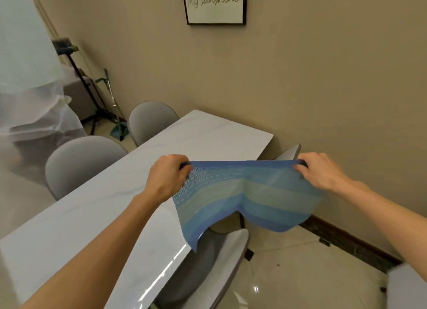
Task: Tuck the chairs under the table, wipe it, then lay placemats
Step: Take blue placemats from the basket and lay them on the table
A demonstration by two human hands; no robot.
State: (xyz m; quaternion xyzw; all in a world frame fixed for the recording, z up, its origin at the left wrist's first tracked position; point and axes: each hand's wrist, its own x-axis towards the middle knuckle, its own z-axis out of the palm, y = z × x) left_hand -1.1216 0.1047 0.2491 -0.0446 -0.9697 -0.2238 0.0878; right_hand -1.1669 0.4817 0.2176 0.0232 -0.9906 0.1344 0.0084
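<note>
A blue striped placemat (pixel 245 193) hangs stretched in the air over the right edge of the white marble table (pixel 97 211). My left hand (pixel 166 177) grips its upper left corner and my right hand (pixel 323 172) grips its upper right corner. The mat sags in the middle and its lower edge droops past the table's edge. Two grey chairs (pixel 80 160) stand tucked along the table's left side. Another grey chair (pixel 212 269) sits under the right side below the mat, and a further chair back (pixel 290 152) shows near the wall.
A beige wall with a framed picture (pixel 215 4) stands close behind the table's far end. A tripod (pixel 85 84) and a green mop (pixel 115 114) stand in the far left corner. White curtains (pixel 30 82) hang at left. Glossy tiled floor (pixel 300 274) lies at right.
</note>
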